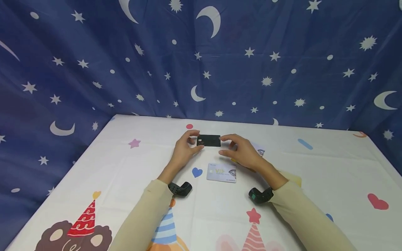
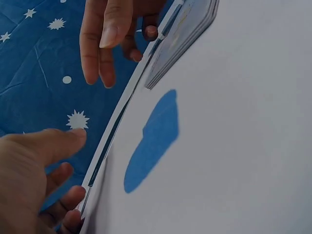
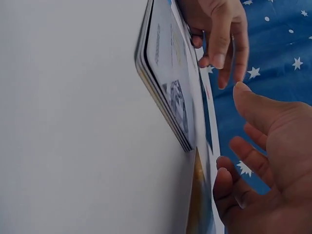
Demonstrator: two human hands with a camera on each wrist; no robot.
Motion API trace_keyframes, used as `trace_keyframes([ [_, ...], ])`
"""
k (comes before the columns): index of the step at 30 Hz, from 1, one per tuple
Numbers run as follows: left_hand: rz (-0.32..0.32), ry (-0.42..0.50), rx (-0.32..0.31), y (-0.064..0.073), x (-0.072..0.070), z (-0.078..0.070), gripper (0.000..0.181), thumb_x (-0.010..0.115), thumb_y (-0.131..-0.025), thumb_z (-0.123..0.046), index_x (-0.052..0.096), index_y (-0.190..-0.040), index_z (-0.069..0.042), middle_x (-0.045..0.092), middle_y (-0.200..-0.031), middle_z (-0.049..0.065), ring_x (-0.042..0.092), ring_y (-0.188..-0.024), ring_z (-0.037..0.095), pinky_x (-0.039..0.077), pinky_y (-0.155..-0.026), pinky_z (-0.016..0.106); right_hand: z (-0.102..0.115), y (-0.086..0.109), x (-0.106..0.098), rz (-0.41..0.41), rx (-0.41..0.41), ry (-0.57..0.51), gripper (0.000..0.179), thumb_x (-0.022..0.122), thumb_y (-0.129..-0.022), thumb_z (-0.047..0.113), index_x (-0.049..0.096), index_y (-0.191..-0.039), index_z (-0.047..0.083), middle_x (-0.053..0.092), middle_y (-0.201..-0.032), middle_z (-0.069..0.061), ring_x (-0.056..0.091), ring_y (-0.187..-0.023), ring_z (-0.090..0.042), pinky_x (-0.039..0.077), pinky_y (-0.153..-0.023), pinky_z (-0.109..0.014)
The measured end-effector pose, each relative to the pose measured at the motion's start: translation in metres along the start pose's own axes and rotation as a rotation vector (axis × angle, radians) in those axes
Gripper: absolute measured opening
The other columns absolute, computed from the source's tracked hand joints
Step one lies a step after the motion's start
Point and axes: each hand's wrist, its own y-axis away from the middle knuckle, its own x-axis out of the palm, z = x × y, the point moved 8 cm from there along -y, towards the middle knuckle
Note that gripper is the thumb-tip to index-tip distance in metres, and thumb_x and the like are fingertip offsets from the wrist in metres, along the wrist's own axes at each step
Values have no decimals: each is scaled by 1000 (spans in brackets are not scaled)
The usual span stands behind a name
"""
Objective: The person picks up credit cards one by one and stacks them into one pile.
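Note:
A black card (image 1: 209, 141) marked VIP lies on the white table between the two hands. My left hand (image 1: 184, 149) is at its left end, with thumb and fingers spread apart and fingertips overlapping the card's edge in the head view. At the card's right end is my right hand (image 1: 242, 150), thumb and forefinger parted and the index fingertip right at the corner. Closer to me sits a neat stack of cards (image 1: 221, 173), topped by a pale VIP card with a picture at one end; its several layers show in the right wrist view.
Beyond the right hand, a pale card (image 1: 259, 149) is partly hidden by it. A yellow piece (image 1: 292, 177) shows beside the right forearm. The printed tablecloth (image 1: 125, 174) carries hearts, stars and party figures. A blue star-patterned curtain (image 1: 157, 55) hangs behind the table.

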Motion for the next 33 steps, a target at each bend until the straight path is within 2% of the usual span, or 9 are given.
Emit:
trace_keyframes([
  [7, 37, -76, 0, -2, 7, 4, 59, 78, -75, -3, 55, -129, -10, 57, -123, 10, 52, -93, 23, 42, -81, 35, -8, -7, 4, -18, 1, 11, 54, 76, -83, 24, 57, -132, 13, 59, -113, -10, 51, -88, -22, 40, -76, -37],
  [14, 103, -168, -14, -9, 12, 9, 65, 79, -76, -8, 50, -135, -10, 53, -125, 10, 51, -89, 20, 40, -81, 36, -12, -16, 6, -19, 2, 33, 52, 77, -82, 20, 58, -131, 13, 58, -110, -11, 50, -81, -22, 39, -72, -36],
  [19, 98, -214, -29, -14, 6, 12, 65, 79, -78, -10, 49, -136, -9, 56, -125, 9, 50, -81, 19, 37, -81, 37, -10, -28, 11, -10, -27, 102, 54, 76, -83, 19, 56, -132, 12, 55, -124, -11, 49, -76, -21, 39, -70, -35],
  [26, 132, -226, -42, -18, 8, 12, 65, 78, -80, -12, 48, -137, -8, 58, -125, 9, 49, -80, 19, 37, -79, 35, -11, -37, 11, 16, -7, 164, 57, 77, -82, 17, 55, -133, 12, 50, -136, -12, 56, -90, -27, 45, -83, -42],
  [33, 119, -223, -34, -16, 8, 13, 60, 77, -80, -10, 51, -134, -9, 58, -123, 9, 49, -81, 18, 37, -77, 34, -14, -41, 15, 51, 35, 120, 54, 76, -83, 16, 55, -133, 13, 50, -139, -10, 56, -107, -30, 44, -92, -44],
])
